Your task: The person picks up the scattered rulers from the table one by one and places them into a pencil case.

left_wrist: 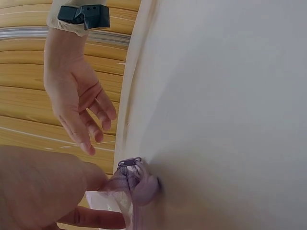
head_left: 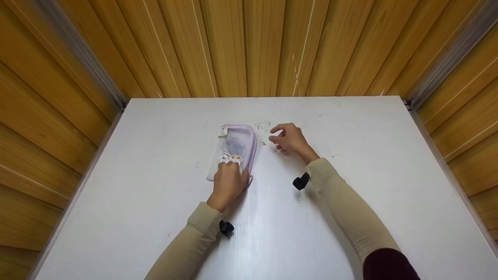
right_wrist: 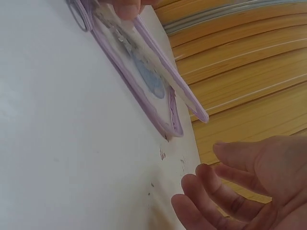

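Observation:
A clear zip pouch with lilac trim (head_left: 251, 144) lies on the white table, a bear-like print on its top. My left hand (head_left: 228, 181) grips the near end of the pouch, thumb on the right edge. Beside that hand, the left wrist view shows the zipper slider (left_wrist: 129, 163) and a lilac pull. From the right wrist view, the zipped side of the pouch gapes apart, and a bluish rounded thing (right_wrist: 148, 76) shows inside; its kind is unclear. To the right of the pouch hovers my right hand (head_left: 290, 139), fingers loosely bent, touching nothing.
The white table (head_left: 116, 186) spreads around the pouch, with small dark marks (head_left: 262, 125) beyond its far end. Yellow wood-patterned panels (head_left: 256, 46) stand behind the table and along both sides. A black wrist camera (head_left: 301, 181) sits under the right sleeve.

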